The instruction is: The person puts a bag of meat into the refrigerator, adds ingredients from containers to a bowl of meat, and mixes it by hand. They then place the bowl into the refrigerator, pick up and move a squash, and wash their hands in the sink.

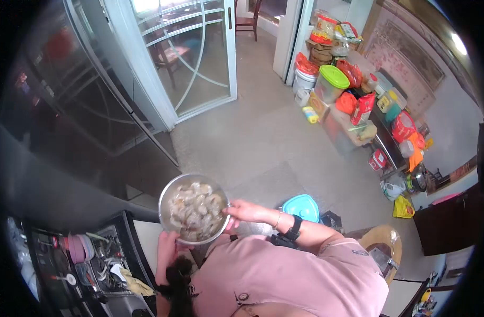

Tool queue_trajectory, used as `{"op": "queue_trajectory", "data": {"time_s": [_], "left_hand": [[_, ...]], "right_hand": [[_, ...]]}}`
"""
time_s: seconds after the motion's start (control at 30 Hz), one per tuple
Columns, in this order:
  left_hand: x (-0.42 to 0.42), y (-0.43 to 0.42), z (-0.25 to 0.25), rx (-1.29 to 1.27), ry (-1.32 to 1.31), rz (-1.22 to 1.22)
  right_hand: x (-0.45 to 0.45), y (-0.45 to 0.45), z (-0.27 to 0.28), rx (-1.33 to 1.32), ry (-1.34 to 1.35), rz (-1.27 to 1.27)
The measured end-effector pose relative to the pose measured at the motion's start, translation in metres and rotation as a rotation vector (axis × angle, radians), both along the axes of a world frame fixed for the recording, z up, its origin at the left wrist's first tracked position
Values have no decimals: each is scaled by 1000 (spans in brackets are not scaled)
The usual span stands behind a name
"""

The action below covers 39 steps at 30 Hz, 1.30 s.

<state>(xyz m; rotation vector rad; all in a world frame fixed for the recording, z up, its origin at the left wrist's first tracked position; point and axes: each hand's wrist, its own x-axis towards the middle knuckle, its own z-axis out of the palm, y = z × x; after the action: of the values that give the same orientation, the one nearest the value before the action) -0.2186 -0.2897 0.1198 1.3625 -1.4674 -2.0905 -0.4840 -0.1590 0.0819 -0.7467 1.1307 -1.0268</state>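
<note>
A round metal bowl (163,203) is held up in front of my body. Inside it lie wet, pale grey pieces (195,211) that look like raw seafood or meat; their exact kind is hard to make out. My left hand (169,244) grips the bowl's near left rim. On the opposite side, my right hand (244,211) is closed on the right rim, with some fingers hidden under the bowl. A black watch (294,228) is on my right wrist.
A sink area (107,264) with utensils is at lower left. Dark tall cabinet doors (78,116) stand left, beside a glass sliding door (192,63). Bags, tubs and a green-lidded bucket (334,77) crowd the right wall. A blue lidded bin (301,207) stands beyond my right arm.
</note>
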Motion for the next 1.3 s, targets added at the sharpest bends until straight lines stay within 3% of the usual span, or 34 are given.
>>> {"op": "queue_trajectory", "data": {"time_s": [0.3,0.43,0.77,0.97,1.1,1.17,1.23,1.3], "left_hand": [[-129,-101,37,30,88,-202],[-185,-142,38,13,92,-256],[-303,-202,38,36,128,-124],[-339,-233,59,54,128,30],[-313,-277,58,-349,-71,197],[-302,-299,89,-801,-449,224],[-282,-332,97,-1165,-624,222],[-274,-361,117,-1365,-732,249]], "right_hand": [[-74,-50,39,17,119,-403],[-124,-79,41,58,30,-507],[-279,-189,53,36,155,-379],[-353,-268,49,16,84,-199],[-366,-320,63,-12,89,-140],[-374,-346,65,-5,107,-117],[-375,-369,61,-15,78,-91],[-377,-392,66,-2,82,-82]]}}
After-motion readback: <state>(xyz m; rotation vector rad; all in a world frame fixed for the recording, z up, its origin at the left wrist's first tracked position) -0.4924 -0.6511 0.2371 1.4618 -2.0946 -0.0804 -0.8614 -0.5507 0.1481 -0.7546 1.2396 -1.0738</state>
